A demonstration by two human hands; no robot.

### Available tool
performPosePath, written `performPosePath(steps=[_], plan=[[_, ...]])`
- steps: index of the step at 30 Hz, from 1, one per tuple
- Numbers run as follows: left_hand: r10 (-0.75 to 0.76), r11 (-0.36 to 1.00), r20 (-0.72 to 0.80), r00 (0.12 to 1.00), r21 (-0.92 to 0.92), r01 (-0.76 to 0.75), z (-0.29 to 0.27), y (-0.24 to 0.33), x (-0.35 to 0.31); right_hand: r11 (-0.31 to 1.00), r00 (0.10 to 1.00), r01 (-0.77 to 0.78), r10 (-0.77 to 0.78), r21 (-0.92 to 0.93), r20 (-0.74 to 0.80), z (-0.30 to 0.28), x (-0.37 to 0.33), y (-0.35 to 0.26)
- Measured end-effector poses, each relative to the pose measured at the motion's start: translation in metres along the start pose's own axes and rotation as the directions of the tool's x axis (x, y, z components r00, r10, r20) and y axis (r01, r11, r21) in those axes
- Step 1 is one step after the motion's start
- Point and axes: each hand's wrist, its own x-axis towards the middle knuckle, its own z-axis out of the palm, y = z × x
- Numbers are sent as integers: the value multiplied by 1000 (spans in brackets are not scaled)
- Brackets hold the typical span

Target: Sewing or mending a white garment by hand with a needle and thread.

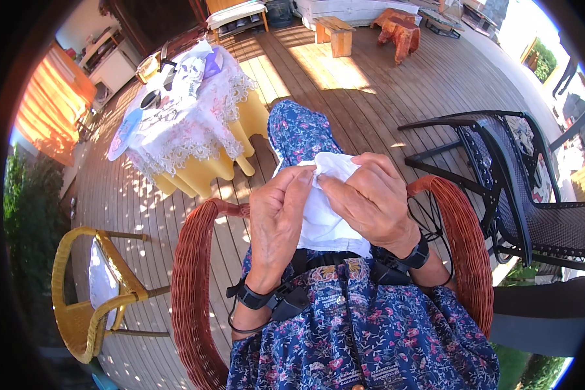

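Home deck (364,120) with wicker armchair (190,305)

Head view looks down — close, wide (fisheye) — at the hands (278,211) (372,201).

From my remote station, I view the left hand (279,208) and right hand (374,198) raised before the torso, both in pinch grips, fingertips nearly meeting, other fingers curled; left forearm (247,317) and right forearm (432,273) converge upward.

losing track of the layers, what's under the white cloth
Blue floral fabric shows past the far edge of the white cloth; whatever lies directly beneath the cloth is covered.
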Motion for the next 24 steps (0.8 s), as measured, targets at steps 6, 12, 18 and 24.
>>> performPosePath(steps=[6,12,18,24], plan=[[21,1000,33,999,-10,-21,-1,-10,10,992,992,-120,118,30,48,-1,7,-4],[-72,923,-13,997,-379,62,-13,-17,22,981,976,-193,191,8,101,-16,-7,6],[-81,912,-6,997,-405,72,-16,-21,26,994,991,-101,97,34,91,-12,-25,14],[-32,949,3,999,-315,32,-23,-21,34,983,974,-116,83,145,212,-8,-24,17]])
